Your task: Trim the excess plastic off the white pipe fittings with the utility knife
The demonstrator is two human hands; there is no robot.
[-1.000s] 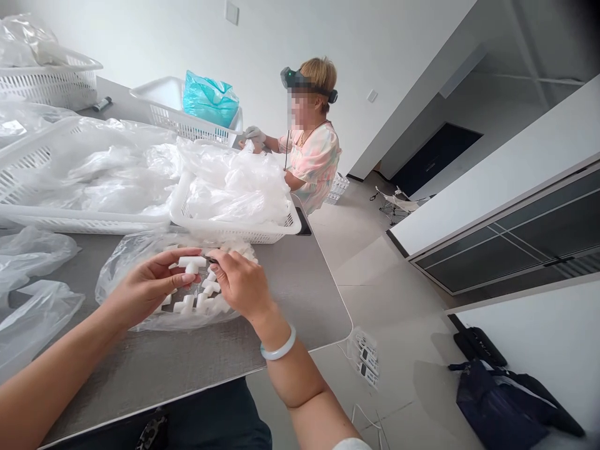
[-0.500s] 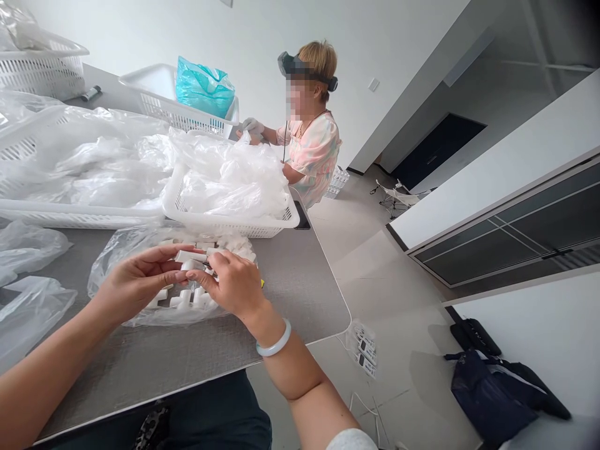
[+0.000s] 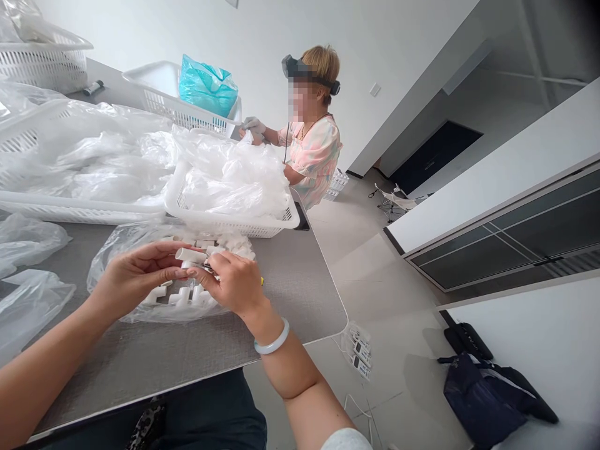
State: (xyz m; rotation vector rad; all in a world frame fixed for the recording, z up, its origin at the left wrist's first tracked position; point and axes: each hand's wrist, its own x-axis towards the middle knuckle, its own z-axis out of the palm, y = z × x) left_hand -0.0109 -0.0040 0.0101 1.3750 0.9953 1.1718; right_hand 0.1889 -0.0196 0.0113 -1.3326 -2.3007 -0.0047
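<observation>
In the head view my left hand (image 3: 135,272) grips a white plastic pipe tee (image 3: 190,255), its round open end facing left. My right hand (image 3: 234,281) is closed at the tee's right side, with the thumb against the fitting. Between the right fingers shows a thin dark metal tool (image 3: 207,265), mostly hidden, so its kind is unclear. Beneath both hands a clear plastic bag (image 3: 105,259) lies spread on the grey table (image 3: 300,281), with many more white pipe fittings (image 3: 180,297) in it.
White baskets (image 3: 225,220) stuffed with clear bags stand beyond the hands. A blue bag (image 3: 209,87) sits in a farther basket. Across the table is a co-worker (image 3: 314,137) wearing a headset. Loose clear bags (image 3: 37,303) lie left; the table's edge runs along the right.
The tee has tilted slightly in my fingers, its open end turning more toward me. Both hands stay over the bag of fittings. The view has shifted a little.
</observation>
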